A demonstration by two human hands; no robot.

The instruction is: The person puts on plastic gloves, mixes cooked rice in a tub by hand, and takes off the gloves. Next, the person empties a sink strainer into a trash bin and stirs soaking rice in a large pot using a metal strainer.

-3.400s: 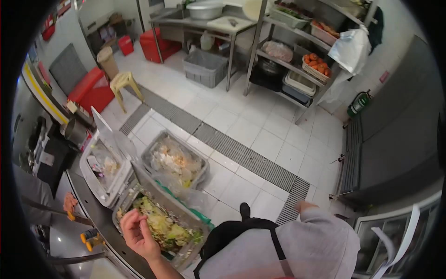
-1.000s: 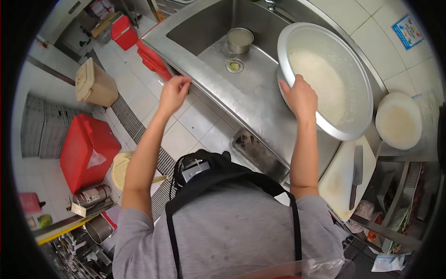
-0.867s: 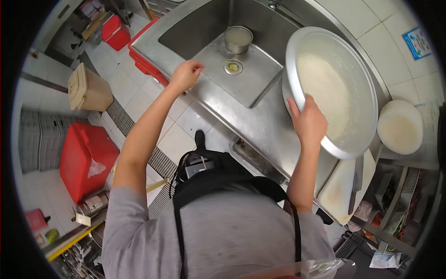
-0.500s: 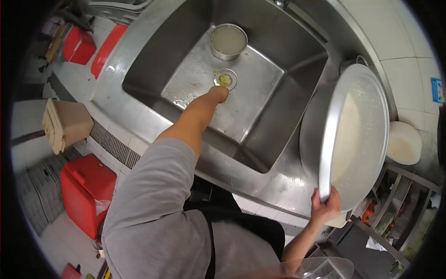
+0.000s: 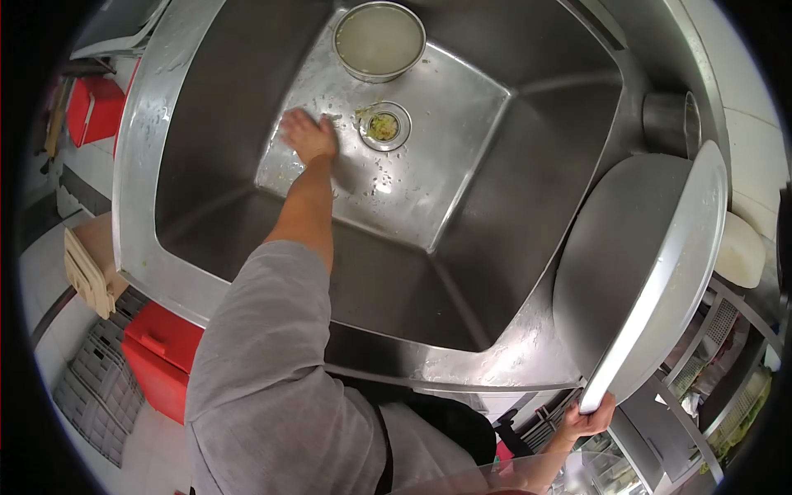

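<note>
My left hand (image 5: pixel 309 136) reaches down into the steel sink (image 5: pixel 528 165), fingers spread, over the sink floor left of the drain. Nothing shows in it. Yellow-green food scraps (image 5: pixel 382 126) sit in the drain (image 5: pixel 402 136), and small bits are scattered around it. Behind the drain stands a round metal container (image 5: pixel 375 76) filled with cloudy liquid. My right hand (image 5: pixel 587 419) grips the near rim of a large metal basin (image 5: pixel 619 239), which is tipped on its side along the sink's right edge. Most of the basin's inside is turned away from view.
A metal cylindrical pot (image 5: pixel 670 124) lies on the counter behind the basin. A pale round item (image 5: pixel 741 252) is partly hidden beyond it. To the left stand a red bin (image 5: pixel 161 359), a beige bin (image 5: pixel 95 264) and grey crates (image 5: pixel 99 388). Metal shelving (image 5: pixel 701 346) is at right.
My left hand has moved left from the drain, and its fingers have spread. The basin is tilted further, so less of its inside shows, with my right hand still on its rim. The view has shifted.
</note>
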